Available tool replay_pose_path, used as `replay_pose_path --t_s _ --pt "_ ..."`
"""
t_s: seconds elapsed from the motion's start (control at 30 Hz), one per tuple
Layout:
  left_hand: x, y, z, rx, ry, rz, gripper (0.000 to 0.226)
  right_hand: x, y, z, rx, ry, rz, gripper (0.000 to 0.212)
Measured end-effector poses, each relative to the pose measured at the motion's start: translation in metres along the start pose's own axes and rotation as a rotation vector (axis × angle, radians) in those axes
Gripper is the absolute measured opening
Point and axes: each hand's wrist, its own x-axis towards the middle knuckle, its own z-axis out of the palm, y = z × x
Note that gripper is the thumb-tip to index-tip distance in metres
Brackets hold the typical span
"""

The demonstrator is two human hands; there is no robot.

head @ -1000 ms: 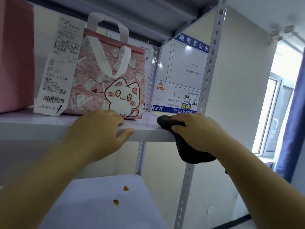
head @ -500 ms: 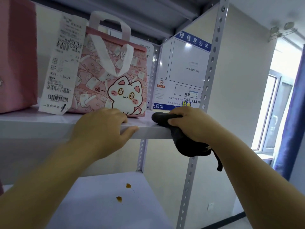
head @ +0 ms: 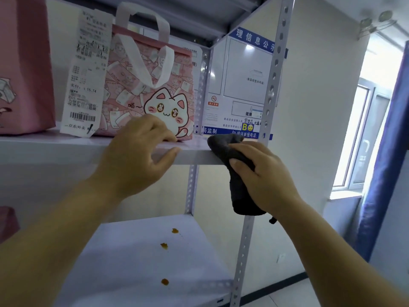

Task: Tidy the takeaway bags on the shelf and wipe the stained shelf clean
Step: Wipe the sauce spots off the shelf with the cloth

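Up on the top shelf (head: 55, 149) stands a pink cat bag (head: 152, 89), with a long white slip (head: 88, 74) hanging on its left side. Another pink bag (head: 22, 63) stands at the far left. The left hand (head: 137, 156) holds the shelf's front edge below the cat bag, with bent fingers close together on top and the thumb on the front. The right hand (head: 265, 178) grips a dark cloth (head: 221, 147), fingers curled round it. The cloth lies over the shelf's right end and hangs down. Three brown spots (head: 164, 245) dot the low shelf (head: 124, 273).
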Motion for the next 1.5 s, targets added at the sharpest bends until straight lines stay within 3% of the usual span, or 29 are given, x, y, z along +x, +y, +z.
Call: replay_pose_path --t_s 0.17,0.33,0.47,0.67,0.8,1.0,1.13,1.4,1.5 --pt "-0.034 0.020 -0.012 0.013 0.114 0.021 0.026 -0.048 -0.007 0.008 0.074 0.111 -0.022 0.038" --pt "-0.092 0.026 -0.012 -0.026 -0.018 -0.018 0.027 -0.093 -0.018 0.025 0.121 0.088 -0.008 0.038" --pt "-0.143 0.014 -0.004 -0.095 -0.208 -0.184 0.034 -0.127 -0.023 0.050 0.078 -0.055 0.022 0.034" --pt "-0.227 -0.002 0.022 -0.116 -0.465 -0.481 0.019 -0.166 -0.016 0.100 -0.042 -0.399 0.120 0.035" --pt "-0.265 -0.013 0.049 -0.104 -0.672 -0.620 0.027 -0.177 0.003 0.138 -0.092 -0.601 0.235 0.036" --pt "-0.294 -0.028 0.084 -0.075 -0.798 -0.791 0.040 -0.176 0.035 0.201 -0.241 -0.797 0.385 0.041" --pt "-0.307 -0.033 0.091 -0.018 -0.760 -0.732 0.028 -0.170 0.034 0.237 -0.264 -0.869 0.386 0.044" --pt "-0.314 -0.034 0.091 -0.009 -0.699 -0.771 0.031 -0.169 0.001 0.268 -0.173 -0.940 0.058 0.042" --pt "-0.315 -0.035 0.089 -0.022 -0.695 -0.799 0.031 -0.168 0.023 0.257 -0.151 -0.961 0.092 0.041"
